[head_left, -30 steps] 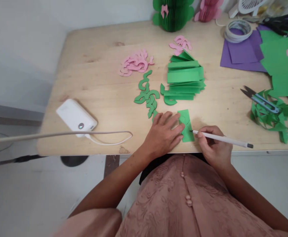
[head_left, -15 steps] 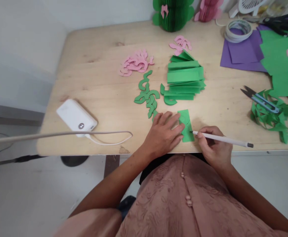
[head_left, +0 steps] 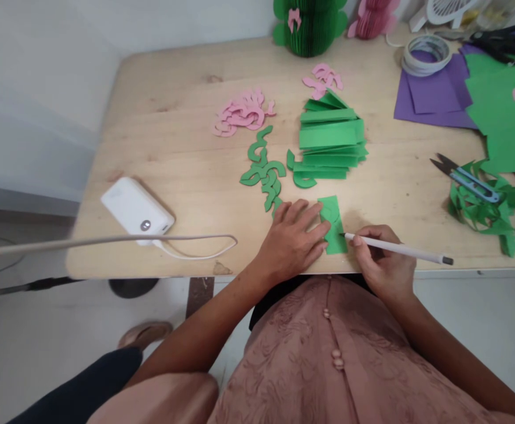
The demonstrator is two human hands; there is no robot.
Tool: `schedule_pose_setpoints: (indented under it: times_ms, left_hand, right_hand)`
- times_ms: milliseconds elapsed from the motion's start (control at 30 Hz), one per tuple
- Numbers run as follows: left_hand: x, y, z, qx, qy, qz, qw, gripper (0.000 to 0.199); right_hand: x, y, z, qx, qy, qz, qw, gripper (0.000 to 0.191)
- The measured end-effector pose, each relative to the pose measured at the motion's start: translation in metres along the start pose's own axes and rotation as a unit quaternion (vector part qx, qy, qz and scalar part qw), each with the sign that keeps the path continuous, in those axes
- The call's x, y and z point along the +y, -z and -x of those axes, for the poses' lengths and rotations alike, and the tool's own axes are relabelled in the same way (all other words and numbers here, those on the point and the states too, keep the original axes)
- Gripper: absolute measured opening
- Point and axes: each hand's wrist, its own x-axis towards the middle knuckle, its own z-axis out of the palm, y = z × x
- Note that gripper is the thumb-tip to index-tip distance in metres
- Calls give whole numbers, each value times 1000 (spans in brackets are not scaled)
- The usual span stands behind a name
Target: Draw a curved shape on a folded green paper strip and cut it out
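Note:
A small green paper strip lies near the table's front edge, with a faint curved line drawn on its upper part. My left hand rests flat with fingers spread, its fingertips pressing the strip's left side. Between thumb and fingers, my right hand grips a white pen, whose dark tip touches or hovers at the strip's right edge. Just beyond my left hand are cut green paper shapes. Farther back stands a pleated stack of green paper.
Pink paper cutouts lie farther back. At right are blue-handled snips on green scraps, tape rolls, purple paper and black scissors. A white power bank with its cable sits left.
At lower left, a dark-clothed leg and a shoe have come into view below the table. Both hands, the pen and the strip stay practically in place.

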Motion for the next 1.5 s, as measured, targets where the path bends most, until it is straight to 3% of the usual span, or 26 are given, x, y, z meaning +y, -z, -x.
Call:
schedule_pose_setpoints:
  times_ms: [1500]
  left_hand:
    - [0, 0, 0, 10, -5, -10, 1000, 30]
  right_hand:
    - [-1, 1, -1, -2, 32, 7, 999, 8]
